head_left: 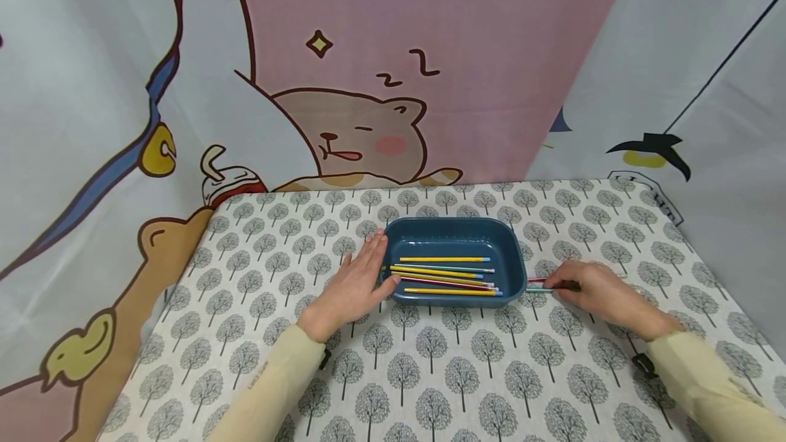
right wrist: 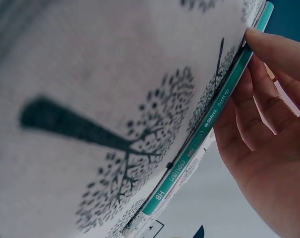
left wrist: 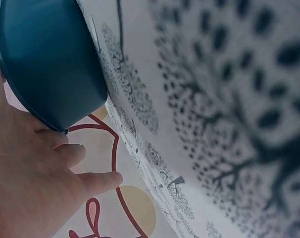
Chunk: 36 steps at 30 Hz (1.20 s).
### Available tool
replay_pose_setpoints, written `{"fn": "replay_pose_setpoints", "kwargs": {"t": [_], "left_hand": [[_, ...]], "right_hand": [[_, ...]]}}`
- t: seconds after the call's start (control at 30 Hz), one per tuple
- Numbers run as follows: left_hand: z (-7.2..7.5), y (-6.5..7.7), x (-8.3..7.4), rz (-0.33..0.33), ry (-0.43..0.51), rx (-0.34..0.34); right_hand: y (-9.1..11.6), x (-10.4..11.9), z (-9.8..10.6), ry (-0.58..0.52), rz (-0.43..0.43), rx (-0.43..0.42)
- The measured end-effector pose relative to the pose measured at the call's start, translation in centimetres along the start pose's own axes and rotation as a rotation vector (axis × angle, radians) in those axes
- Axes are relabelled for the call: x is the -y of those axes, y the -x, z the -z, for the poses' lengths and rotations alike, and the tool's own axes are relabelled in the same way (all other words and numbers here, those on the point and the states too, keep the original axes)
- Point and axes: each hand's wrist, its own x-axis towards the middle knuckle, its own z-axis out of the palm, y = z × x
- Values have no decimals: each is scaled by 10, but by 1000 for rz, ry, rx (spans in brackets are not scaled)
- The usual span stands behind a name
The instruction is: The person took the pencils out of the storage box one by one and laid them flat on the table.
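Note:
A dark blue tray [head_left: 451, 301] lies on the cloth with several yellow, green and dark red pencils [head_left: 445, 275] in it. At its left end my left hand [head_left: 351, 288] rests against the rim, fingers extended and thumb over the edge. The left wrist view shows that hand's fingers beside the tray's outer wall [left wrist: 53, 64]. Just off the tray's right end, my right hand [head_left: 592, 292] pinches a green pencil [right wrist: 209, 119] marked HB, its white end away from the tray. Close by the right fingertips shows a red pencil [head_left: 537, 280], mostly hidden by the hand.
A white cloth [head_left: 460, 374] printed with grey trees covers the table around the tray. Behind it hangs a pink and white cartoon curtain [head_left: 491, 53], meeting the table's back edge. More pale curtain [head_left: 737, 155] closes in the right side.

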Motion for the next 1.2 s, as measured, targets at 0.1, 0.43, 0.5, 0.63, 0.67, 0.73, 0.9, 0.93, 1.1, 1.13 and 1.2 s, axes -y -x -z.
{"fn": "replay_pose_setpoints", "kwargs": {"t": [0.1, 0.43, 0.5, 0.63, 0.67, 0.73, 0.9, 0.93, 1.1, 1.13, 1.2], "left_hand": [[0, -1, 0, 0, -3, -2], [-2, -1, 0, 4, 4, -14], [-2, -1, 0, 1, 9, -18], [-2, -1, 0, -1, 10, -22], [-2, -1, 0, -1, 10, -21], [-2, -1, 0, 0, 8, -18], [-2, -1, 0, 2, 12, -14], [-2, -1, 0, 2, 11, -15], [-1, -1, 0, -3, 0, -14], [-1, -1, 1, -2, -2, -13], [-1, -1, 1, -1, -5, -12]], "right_hand": [[0, 0, 0, 8, 3, -1], [2, -1, 0, -20, 22, -6], [3, 1, 2, -44, 8, 3], [5, 6, 8, -69, -23, -4], [6, 8, 10, -70, -33, -8], [7, 12, 15, -58, -33, -26], [10, 20, 25, -41, -15, -90], [10, 22, 27, -39, -15, -104], [9, 34, 34, -52, -24, -166], [8, 37, 35, -60, -27, -178], [7, 43, 37, -83, -35, -197]]}}
